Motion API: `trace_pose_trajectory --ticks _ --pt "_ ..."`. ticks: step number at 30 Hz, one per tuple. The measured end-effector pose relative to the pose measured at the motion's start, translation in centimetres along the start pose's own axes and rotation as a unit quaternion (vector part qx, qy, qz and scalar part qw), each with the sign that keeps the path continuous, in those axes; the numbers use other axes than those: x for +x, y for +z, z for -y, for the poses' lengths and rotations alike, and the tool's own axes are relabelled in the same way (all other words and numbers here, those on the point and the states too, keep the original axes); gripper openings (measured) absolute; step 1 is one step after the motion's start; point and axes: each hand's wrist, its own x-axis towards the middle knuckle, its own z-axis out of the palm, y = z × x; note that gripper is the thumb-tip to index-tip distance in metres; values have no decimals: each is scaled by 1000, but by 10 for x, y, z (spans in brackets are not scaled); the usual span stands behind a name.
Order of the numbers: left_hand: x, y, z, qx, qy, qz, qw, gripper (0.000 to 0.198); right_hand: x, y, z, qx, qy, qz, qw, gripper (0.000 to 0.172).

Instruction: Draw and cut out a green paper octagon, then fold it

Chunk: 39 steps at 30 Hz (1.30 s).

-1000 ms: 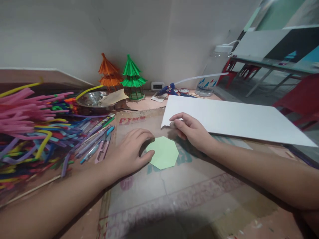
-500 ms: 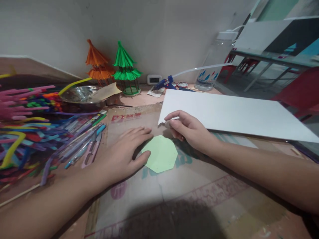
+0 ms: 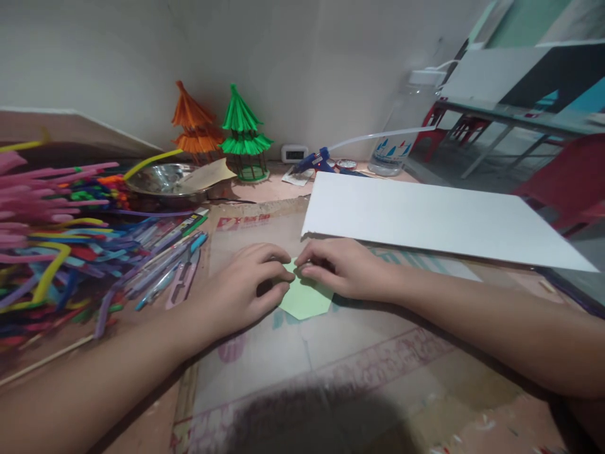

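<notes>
A pale green paper polygon lies flat on the cardboard sheet. My left hand rests at its left edge, fingers loosely curved and apart, the thumb and fingertips touching the paper. Over the paper's upper right part is my right hand, its thumb and fingers closed together in a pinch. Whatever sits between those fingertips is hidden. The fingertips of both hands nearly meet above the paper's upper left part.
A white board lies behind my right arm. Pipe cleaners, pens and scissors crowd the left. Behind stand a metal bowl, orange and green pavilion models, a glue gun and a bottle.
My right hand has come down and left from the white board's corner onto the green paper. A small greyish thing seen in its fingers before is now hidden. The left fingers curl more.
</notes>
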Motion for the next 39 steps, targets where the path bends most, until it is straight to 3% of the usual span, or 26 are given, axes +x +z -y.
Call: trace_pose_trajectory --ticks 2,6,11,15,19,25,30,39 --pt "1 0 0 -4 -5 7 1000 13 2 0 0 -52 -24 20 998 17" --pt "2 -1 -1 -2 -10 10 1000 11 4 -1 -1 -121 3 -1 993 19" --pt "2 -1 -2 -7 -12 16 1000 11 5 -1 -1 -60 -18 26 998 16" --pt "2 -1 -2 -2 -14 13 1000 11 4 -3 1 -65 16 3 998 15" --pt "2 -1 -1 -4 -14 16 1000 12 1 -6 6 11 -14 62 998 14" --pt "1 0 -1 9 -14 19 1000 15 -4 -6 7 -5 -1 -11 1000 12" --pt "0 -1 0 20 -23 31 999 32 -6 -5 3 74 69 -70 992 18" --pt "1 0 1 79 -29 82 993 52 -5 -3 1 -16 59 -25 998 17"
